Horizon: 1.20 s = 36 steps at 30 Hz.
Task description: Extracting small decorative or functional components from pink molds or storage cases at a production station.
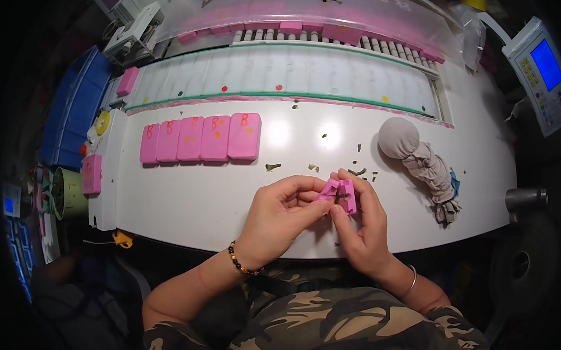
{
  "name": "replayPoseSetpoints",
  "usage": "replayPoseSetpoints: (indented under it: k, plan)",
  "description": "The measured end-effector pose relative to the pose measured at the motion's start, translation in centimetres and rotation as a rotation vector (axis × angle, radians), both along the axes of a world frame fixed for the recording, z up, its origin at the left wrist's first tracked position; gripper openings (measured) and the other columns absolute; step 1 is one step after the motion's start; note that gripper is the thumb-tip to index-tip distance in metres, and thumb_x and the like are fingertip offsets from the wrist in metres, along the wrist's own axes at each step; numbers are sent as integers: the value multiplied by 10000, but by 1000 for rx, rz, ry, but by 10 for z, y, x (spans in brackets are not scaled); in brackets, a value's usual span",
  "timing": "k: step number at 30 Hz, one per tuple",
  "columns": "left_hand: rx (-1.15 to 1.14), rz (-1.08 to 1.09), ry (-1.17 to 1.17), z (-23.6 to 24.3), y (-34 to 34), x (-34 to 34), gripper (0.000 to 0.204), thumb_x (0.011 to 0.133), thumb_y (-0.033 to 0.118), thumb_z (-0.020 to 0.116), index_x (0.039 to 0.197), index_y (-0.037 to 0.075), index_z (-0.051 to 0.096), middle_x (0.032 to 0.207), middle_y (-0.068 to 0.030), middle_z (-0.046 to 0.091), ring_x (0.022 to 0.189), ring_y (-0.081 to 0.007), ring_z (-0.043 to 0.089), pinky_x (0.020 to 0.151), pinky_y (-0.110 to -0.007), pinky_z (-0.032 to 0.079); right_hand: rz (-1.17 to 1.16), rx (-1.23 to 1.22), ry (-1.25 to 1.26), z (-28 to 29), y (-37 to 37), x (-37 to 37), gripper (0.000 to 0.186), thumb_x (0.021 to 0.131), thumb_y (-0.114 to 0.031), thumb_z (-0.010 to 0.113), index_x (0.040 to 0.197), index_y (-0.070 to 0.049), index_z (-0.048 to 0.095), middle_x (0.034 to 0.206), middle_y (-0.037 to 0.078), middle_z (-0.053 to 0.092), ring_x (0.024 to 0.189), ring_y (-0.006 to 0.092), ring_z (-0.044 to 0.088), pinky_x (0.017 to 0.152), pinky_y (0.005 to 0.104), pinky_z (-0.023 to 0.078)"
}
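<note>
Close to the table's front edge, my left hand (280,207) and my right hand (363,231) hold a small pink rubber mould (348,187) between them. Its pink sides are bent apart, and a dark green piece (340,197) shows in the gap. My left thumb and fingers pinch the left side of the mould. On the other side, my right thumb presses the near edge while the fingers wrap behind. Small green scraps (357,171) lie on the white table (188,207) just beyond my hands.
Several pink blocks (244,136) stand in a row at left. A pale cloth-wrapped ball-headed bundle (399,138) lies at right. Behind runs a white strip with a green edge (239,97), then rollers (375,44). A blue bin (71,109) sits far left, a keypad panel (542,70) far right.
</note>
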<state>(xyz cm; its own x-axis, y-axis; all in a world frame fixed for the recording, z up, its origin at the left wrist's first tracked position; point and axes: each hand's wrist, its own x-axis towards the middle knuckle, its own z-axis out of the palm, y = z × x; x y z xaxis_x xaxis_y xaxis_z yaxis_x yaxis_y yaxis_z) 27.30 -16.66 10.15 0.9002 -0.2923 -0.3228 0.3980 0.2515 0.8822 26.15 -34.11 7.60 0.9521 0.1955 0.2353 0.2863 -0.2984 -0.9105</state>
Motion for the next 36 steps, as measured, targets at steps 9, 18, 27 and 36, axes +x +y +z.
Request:
replayPoseSetpoints:
  k: [9, 18, 27, 36]
  plan:
    - [-36, 22, 15, -2, -13, -1, 290, 886, -5, 632, 1156, -54, 537, 999, -71, 632, 905, -106, 624, 829, -242, 528, -47, 114, 103, -6, -3, 8, 313, 939, -62, 533, 1226, 65, 522, 1072, 200, 649, 987, 280, 659, 855, 343, 506]
    - [-78, 110, -62, -5, -25, -3, 279, 869, -19, 606, 1135, 4, 525, 1011, -50, 576, 907, -71, 576, 807, -221, 495, -32, 105, 143, -5, -7, 15, 297, 918, -55, 547, 1195, 49, 564, 1007, 175, 673, 890, 223, 668, 779, 314, 513]
    - [-140, 61, -78, -10, -23, -5, 207, 855, -53, 571, 1036, 32, 516, 1040, -11, 533, 927, -66, 515, 814, -217, 463, 27, 118, 142, 2, -6, 19, 287, 920, -39, 539, 1194, 45, 554, 1030, 178, 685, 924, 218, 682, 801, 301, 524]
    - [-157, 79, -57, -14, -21, -8, 179, 823, -71, 564, 937, 48, 493, 971, -2, 519, 877, -55, 506, 762, -210, 444, 60, 176, 230, -1, -6, 22, 265, 937, -44, 519, 1183, 49, 543, 1048, 173, 687, 949, 202, 677, 826, 299, 533]
